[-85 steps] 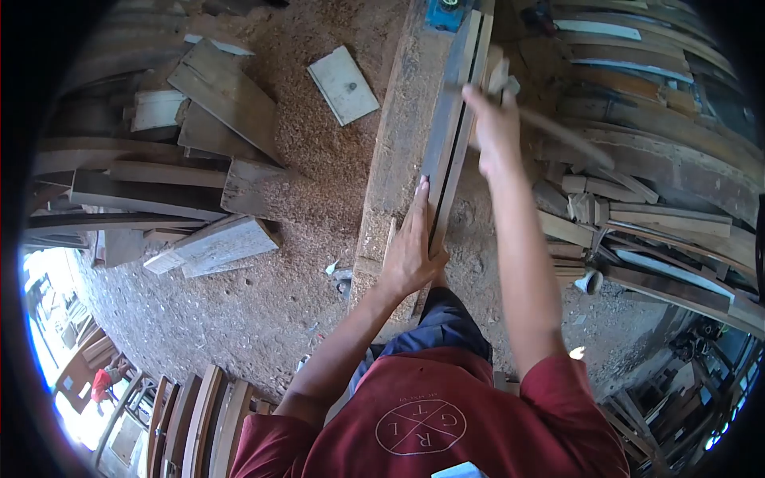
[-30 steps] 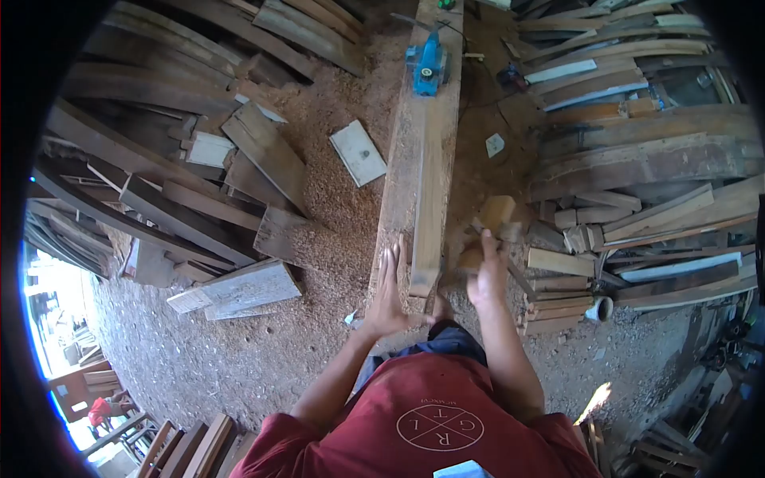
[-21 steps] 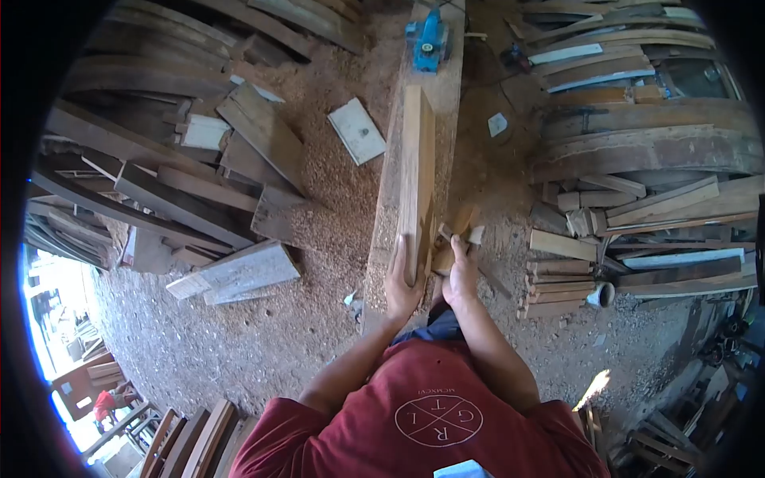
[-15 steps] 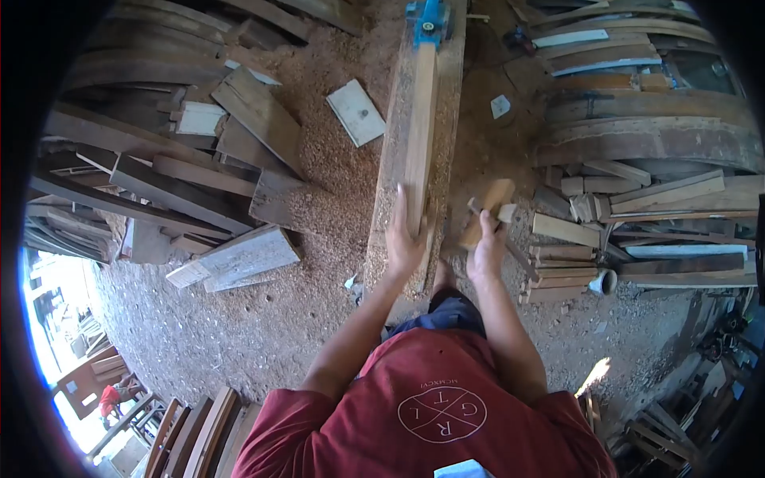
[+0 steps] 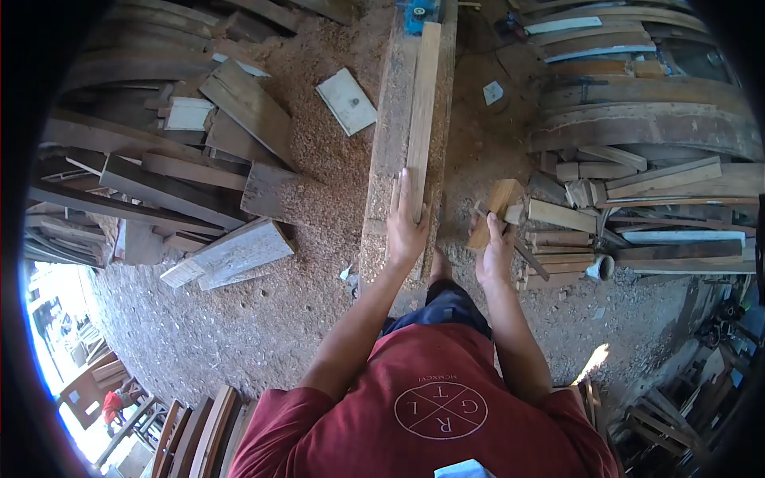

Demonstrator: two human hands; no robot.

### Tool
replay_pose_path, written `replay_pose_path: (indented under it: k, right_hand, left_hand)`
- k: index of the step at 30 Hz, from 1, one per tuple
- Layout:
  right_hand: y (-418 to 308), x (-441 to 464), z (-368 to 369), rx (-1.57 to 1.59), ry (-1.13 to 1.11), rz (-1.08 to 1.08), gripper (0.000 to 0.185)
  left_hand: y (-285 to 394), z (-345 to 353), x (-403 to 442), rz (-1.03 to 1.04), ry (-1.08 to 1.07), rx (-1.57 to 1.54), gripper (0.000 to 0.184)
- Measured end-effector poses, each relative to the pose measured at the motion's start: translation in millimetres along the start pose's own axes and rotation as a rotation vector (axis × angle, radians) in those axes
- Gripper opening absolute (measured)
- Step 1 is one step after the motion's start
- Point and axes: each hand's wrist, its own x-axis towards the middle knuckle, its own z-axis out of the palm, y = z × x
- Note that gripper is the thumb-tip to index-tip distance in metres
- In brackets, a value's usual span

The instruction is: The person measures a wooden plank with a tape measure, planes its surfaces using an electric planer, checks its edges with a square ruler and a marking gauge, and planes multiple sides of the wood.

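A long pale wooden piece (image 5: pixel 425 103) lies lengthwise on the sawdust-covered bench plank (image 5: pixel 388 119). My left hand (image 5: pixel 406 233) grips its near end, the index finger stretched along the wood and the thumb on the right side. To the right of the bench, my right hand (image 5: pixel 496 253) is closed on a wooden marking gauge (image 5: pixel 500 203), a block with a thin bar through it, held up in the air apart from the long piece. Beyond the far end of the piece stands a blue power planer (image 5: pixel 420 13), partly cut off by the frame's top.
Scrap boards (image 5: pixel 247 103) and dark curved timbers lie on the left. Stacked timbers (image 5: pixel 637 127) and short blocks fill the right. A white board (image 5: pixel 347 101) rests on shavings left of the bench. A person in red (image 5: pixel 114 405) is far off at lower left.
The long piece has been turned on the bench, and my left hand has changed its hold on it. My right hand has moved the gauge away from the piece, out to the right.
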Motion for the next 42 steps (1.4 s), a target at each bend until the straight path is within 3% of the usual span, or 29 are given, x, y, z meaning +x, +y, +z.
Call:
replay_pose_path:
  k: [4,6,7,9,10,13,14,17,18,25,26,28,30,31,33,36,37,38,39,41,42]
  right_hand:
    - [-5,-14,26,-0.073,-0.043,-0.008,0.054]
    - [0,-17,39,-0.129,-0.07,-0.033,0.054]
    - [4,-17,43,-0.16,-0.127,-0.024,0.057]
    - [11,-21,60,-0.253,-0.238,-0.113,0.069]
    - [15,-26,70,-0.401,-0.24,-0.148,0.081]
    - [31,-31,88,-0.61,-0.356,-0.14,0.083]
    - [35,-38,92,-0.744,-0.296,-0.198,0.083]
    - [41,-36,92,-0.718,-0.335,-0.24,0.084]
    - [42,-35,90,-0.729,-0.337,-0.226,0.083]
    - [31,-36,98,-0.673,-0.327,-0.135,0.082]
    - [29,-28,101,-0.634,-0.334,-0.112,0.083]
    - [25,4,114,-0.643,-0.29,-0.164,0.087]
    - [-2,46,148,-0.681,-0.261,-0.013,0.09]
    - [-5,64,164,-0.511,-0.253,-0.103,0.065]
    - [-21,86,178,-0.509,-0.338,-0.036,0.093]
    - [-30,58,174,-0.785,-0.202,0.04,0.091]
    - [-12,49,151,-0.794,-0.284,0.006,0.089]
    - [-14,20,141,-0.745,-0.309,0.141,0.09]
    - [3,2,126,-0.787,-0.258,0.057,0.091]
    - [14,-4,120,-0.588,-0.249,0.085,0.087]
    - [15,3,121,-0.589,-0.247,0.09,0.087]
  left_hand:
    - [0,-6,2,-0.139,-0.098,-0.059,0.101]
    - [-1,-13,-1,-0.234,-0.062,-0.294,0.115]
    - [-9,-15,-2,-0.239,-0.064,-0.295,0.115]
    - [-43,-18,-9,-0.062,-0.278,-0.166,0.125]
    - [-59,-16,-11,-0.068,-0.361,-0.184,0.124]
    - [-79,-3,-7,-0.101,-0.422,-0.242,0.124]
    - [-81,-1,-8,-0.095,-0.419,-0.252,0.123]
    - [-82,4,-11,-0.03,-0.323,-0.197,0.119]
    - [-72,1,-10,-0.194,-0.339,-0.214,0.115]
    - [-54,-2,-9,-0.297,-0.283,-0.182,0.109]
    - [-64,6,-16,-0.151,-0.236,-0.14,0.108]
    - [-62,6,-21,-0.358,-0.343,-0.159,0.107]
    - [-48,1,-10,-0.333,-0.287,-0.185,0.107]
    - [-44,-1,-8,-0.312,-0.239,-0.207,0.107]
    - [-44,-1,-8,-0.306,-0.237,-0.231,0.108]
    - [-46,-2,-8,-0.297,-0.239,-0.226,0.105]
    - [-49,-3,-11,-0.377,-0.294,-0.193,0.103]
    - [-51,-2,-13,-0.464,-0.353,-0.166,0.101]
    - [-51,0,-11,-0.466,-0.352,-0.173,0.101]
    - [-51,0,-13,-0.319,-0.279,-0.245,0.097]
    - [-51,-2,-13,-0.354,-0.321,-0.209,0.099]
